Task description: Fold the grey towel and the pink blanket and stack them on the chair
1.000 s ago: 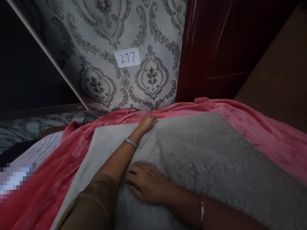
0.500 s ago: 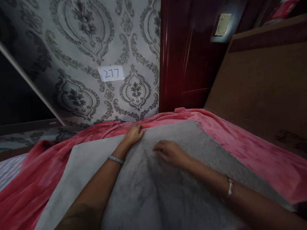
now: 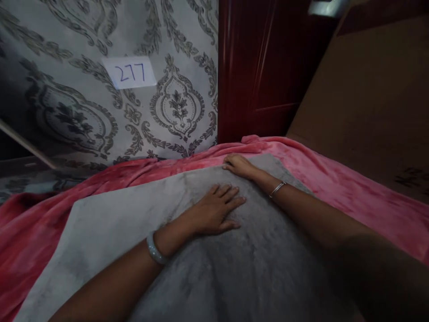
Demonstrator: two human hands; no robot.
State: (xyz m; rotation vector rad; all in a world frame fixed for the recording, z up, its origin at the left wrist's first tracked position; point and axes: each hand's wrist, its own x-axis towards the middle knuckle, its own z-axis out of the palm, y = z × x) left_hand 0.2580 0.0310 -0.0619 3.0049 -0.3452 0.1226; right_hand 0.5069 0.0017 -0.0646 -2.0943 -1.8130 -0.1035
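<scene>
A large grey cloth [image 3: 110, 223] with a mottled, soft-looking surface lies spread before me over a pink blanket [image 3: 338, 179]. My left hand [image 3: 217, 210] rests flat on the middle of the cloth, palm down and fingers spread; a pale bangle circles that wrist. Farther away, my right hand [image 3: 238, 165] is at the cloth's far edge, its fingers curled closed on that edge. The fingertips there are partly hidden. A thin silver bangle is on the right wrist. Shallow creases run through the cloth below my left hand.
Behind the blanket stands a wall with patterned wallpaper [image 3: 140, 112], bearing a paper label [image 3: 129, 73] marked 277. To its right is a dark red wooden panel [image 3: 258, 67]. A big cardboard box [image 3: 375, 98] leans at the right.
My left hand has moved from the cloth's far edge to its middle, now lying flat. My right hand has gone forward to the far edge. The view has tilted down and nearer.
</scene>
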